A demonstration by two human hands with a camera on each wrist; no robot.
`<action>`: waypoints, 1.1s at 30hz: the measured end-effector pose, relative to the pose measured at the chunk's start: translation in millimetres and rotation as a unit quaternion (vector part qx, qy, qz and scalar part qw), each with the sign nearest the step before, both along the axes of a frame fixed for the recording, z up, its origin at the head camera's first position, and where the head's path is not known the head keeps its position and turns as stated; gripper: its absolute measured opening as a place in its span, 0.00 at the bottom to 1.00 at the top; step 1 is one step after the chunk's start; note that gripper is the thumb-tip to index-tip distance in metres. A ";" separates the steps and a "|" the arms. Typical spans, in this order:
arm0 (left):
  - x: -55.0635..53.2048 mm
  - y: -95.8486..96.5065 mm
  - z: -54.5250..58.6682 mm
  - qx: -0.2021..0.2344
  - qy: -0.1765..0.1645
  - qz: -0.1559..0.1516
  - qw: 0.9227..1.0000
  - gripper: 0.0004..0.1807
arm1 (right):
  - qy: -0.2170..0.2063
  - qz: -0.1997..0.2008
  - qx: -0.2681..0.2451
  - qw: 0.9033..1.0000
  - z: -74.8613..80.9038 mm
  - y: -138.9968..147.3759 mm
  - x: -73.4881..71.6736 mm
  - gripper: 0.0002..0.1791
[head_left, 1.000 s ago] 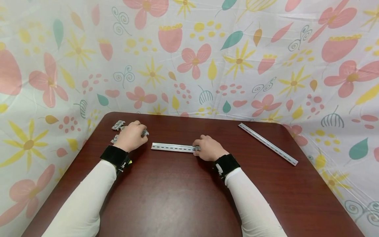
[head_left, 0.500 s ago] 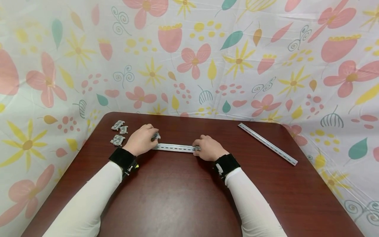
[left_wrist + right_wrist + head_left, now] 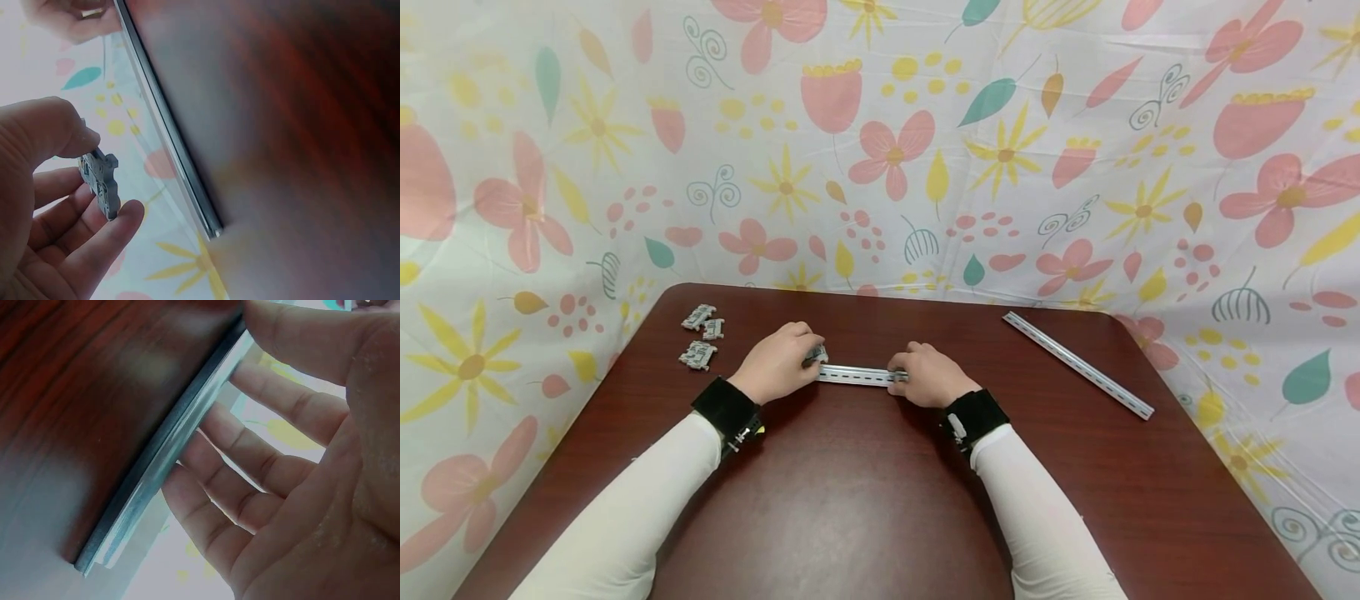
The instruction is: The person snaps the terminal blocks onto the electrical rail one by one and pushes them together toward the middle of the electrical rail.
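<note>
My left hand (image 3: 781, 362) pinches a grey terminal block (image 3: 100, 181) between thumb and fingers, just above the left part of a slotted metal DIN rail (image 3: 853, 376). In the left wrist view the block is apart from the rail. At the rail's other end my right hand (image 3: 928, 375) grips it: the right wrist view has the thumb over the top and the fingers along the side of the rail (image 3: 169, 444). A small grey piece (image 3: 898, 377) shows at the right fingertips in the head view, mostly hidden by the hand.
Three more terminal blocks (image 3: 697, 356) lie at the table's back left. A second, longer-looking rail (image 3: 1078, 365) rests slantwise on the right side of the brown table (image 3: 842, 500). Behind the back edge hangs a flowered cloth (image 3: 880, 167).
My left hand has moved right from beside the loose blocks to the rail, carrying the terminal block and uncovering the loose ones. My right hand has stayed at the rail's right end.
</note>
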State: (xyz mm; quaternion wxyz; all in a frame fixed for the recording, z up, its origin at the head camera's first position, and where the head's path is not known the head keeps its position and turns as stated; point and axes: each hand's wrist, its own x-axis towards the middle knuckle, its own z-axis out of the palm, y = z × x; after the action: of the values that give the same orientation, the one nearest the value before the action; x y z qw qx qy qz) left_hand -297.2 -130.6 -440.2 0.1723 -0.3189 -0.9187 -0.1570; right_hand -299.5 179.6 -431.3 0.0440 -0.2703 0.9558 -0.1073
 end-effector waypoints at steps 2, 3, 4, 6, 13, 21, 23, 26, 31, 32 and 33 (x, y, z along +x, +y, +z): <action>0.6 3.3 0.0 -0.001 0.007 -0.007 1.000 0.19 | 0.000 0.007 -0.013 1.000 -0.4 -0.8 -1.6 0.16; 1.0 5.0 0.0 -0.001 0.009 -0.010 1.000 0.19 | 0.000 0.012 -0.023 1.000 -0.9 -1.5 -2.5 0.15; 1.5 6.8 0.0 -0.001 0.011 -0.013 1.000 0.19 | 0.001 0.017 -0.035 0.999 -1.6 -2.2 -3.5 0.15; 2.9 10.8 0.5 -0.003 0.012 -0.019 1.000 0.19 | 0.001 0.026 -0.062 0.998 -2.1 -4.5 -4.6 0.14; 11.4 24.9 3.8 -0.006 0.013 -0.038 0.999 0.20 | -0.012 0.044 -0.152 0.987 -4.2 -16.3 -5.4 0.11; 16.3 34.5 0.6 0.002 0.039 -0.064 0.997 0.19 | -0.054 0.052 -0.217 0.973 -6.1 -22.8 -3.6 0.12; 16.9 35.8 0.2 0.002 0.036 -0.067 0.997 0.19 | -0.059 0.052 -0.224 0.971 -7.3 -23.2 -4.2 0.13; 18.9 37.1 0.0 0.003 0.034 -0.072 0.997 0.19 | -0.069 0.052 -0.228 0.970 -9.7 -24.0 -5.3 0.13; 20.1 38.3 -1.2 0.010 0.050 -0.088 0.995 0.17 | -0.090 0.056 -0.227 0.968 -12.1 -25.2 -6.4 0.16; 20.2 38.5 -1.3 0.012 0.055 -0.091 0.994 0.16 | -0.094 0.057 -0.227 0.968 -11.9 -25.5 -6.0 0.17; 20.4 38.8 -1.4 0.013 0.058 -0.094 0.994 0.16 | -0.097 0.056 -0.228 0.967 -11.6 -25.7 -5.4 0.17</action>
State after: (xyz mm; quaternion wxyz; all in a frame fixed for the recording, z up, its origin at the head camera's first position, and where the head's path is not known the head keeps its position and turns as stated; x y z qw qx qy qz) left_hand -276.8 -91.8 -441.6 0.2143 -0.4102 -0.8708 -0.1656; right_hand -305.0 153.9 -442.9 0.0797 -0.3149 0.8804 -0.3454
